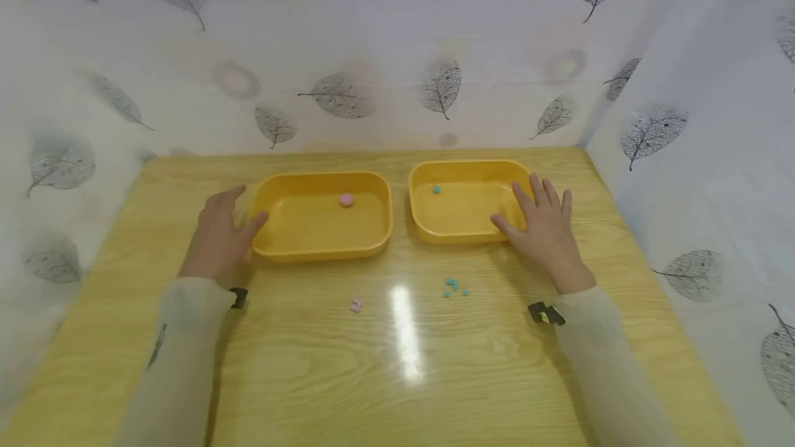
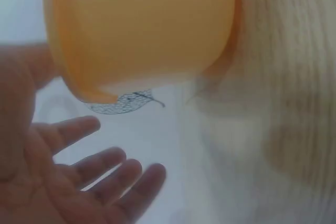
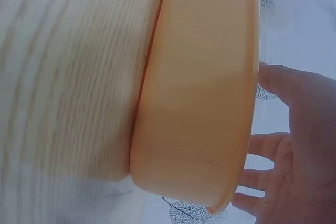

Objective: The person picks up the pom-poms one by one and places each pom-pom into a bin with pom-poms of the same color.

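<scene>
Two yellow plastic trays stand side by side on a wooden table. At the outer end of the left tray (image 1: 304,226) is my left hand (image 1: 219,236), its thumb reaching to the rim and its fingers spread beyond the tray wall. My right hand (image 1: 549,234) is at the outer end of the right tray (image 1: 466,216), with fingers fanned out and the thumb over the front rim. A round pink piece (image 1: 346,200) lies in the left tray, and a small teal piece (image 1: 437,189) in the right one. Neither hand grips anything.
On the table (image 1: 298,378) in front of the left tray is a cluster of tiny pink pieces (image 1: 356,305). Several teal pieces (image 1: 451,284) lie before the right tray. A leaf-patterned white curtain (image 1: 385,33) borders the table at the back and sides.
</scene>
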Tool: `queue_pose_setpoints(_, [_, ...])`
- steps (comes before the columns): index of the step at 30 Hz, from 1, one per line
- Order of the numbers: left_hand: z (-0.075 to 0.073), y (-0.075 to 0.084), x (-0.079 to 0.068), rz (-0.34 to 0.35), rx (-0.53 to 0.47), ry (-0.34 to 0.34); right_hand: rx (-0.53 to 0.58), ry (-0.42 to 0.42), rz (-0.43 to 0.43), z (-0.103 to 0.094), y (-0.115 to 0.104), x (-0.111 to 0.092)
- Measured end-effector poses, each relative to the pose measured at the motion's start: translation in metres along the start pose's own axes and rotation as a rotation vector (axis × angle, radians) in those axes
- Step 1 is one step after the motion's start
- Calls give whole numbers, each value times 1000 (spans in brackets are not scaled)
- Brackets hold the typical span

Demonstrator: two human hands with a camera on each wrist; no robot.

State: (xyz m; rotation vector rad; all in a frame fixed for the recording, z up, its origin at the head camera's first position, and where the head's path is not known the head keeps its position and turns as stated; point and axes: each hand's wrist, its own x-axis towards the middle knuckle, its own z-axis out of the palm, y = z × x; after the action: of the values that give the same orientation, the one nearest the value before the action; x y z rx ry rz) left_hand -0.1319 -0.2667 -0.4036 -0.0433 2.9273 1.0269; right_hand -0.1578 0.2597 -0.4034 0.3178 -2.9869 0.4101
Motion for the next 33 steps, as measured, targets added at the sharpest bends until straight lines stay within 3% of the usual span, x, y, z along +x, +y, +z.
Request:
queue_pose_setpoints(5, [1, -7, 5, -49, -97, 39, 13, 32, -33, -3, -2, -1])
queue_pose_setpoints(15, [20, -14, 10, -88, -30, 119, 33, 89, -76, -3, -4, -1])
queue_pose_setpoints(20, [29, -8, 10, -72, -42, 134, 74, 220, -150, -1, -6, -3])
queue_pose_setpoints(25, [34, -2, 11, -61, -47, 140, 95, 343, -284, 0, -19, -4])
queue_pose_setpoints(33, [40, 5, 13, -66, -57, 145, 61, 262, -400, -1, -50, -4])
